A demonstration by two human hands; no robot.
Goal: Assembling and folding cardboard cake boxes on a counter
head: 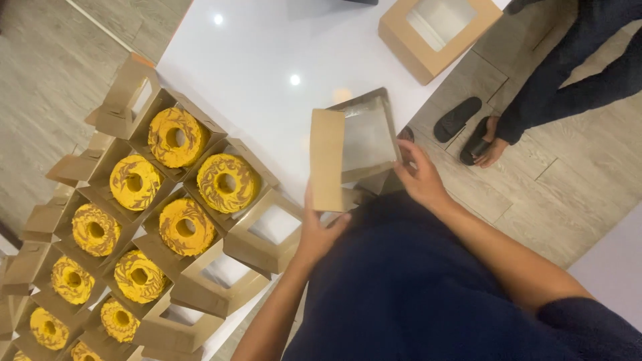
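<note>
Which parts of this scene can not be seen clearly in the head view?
- Folded box: its inside, hidden by its own flaps.
- Left hand: fingertips, behind the box.
- Cake boxes at bottom left: cut off by the frame edge.
- Other person: cut off by the top and right edges.
- Closed box: contents, window glare.

Glossy white table (254, 60) reflecting ceiling lights; grey wood-look plank floor (568, 194) around it
</note>
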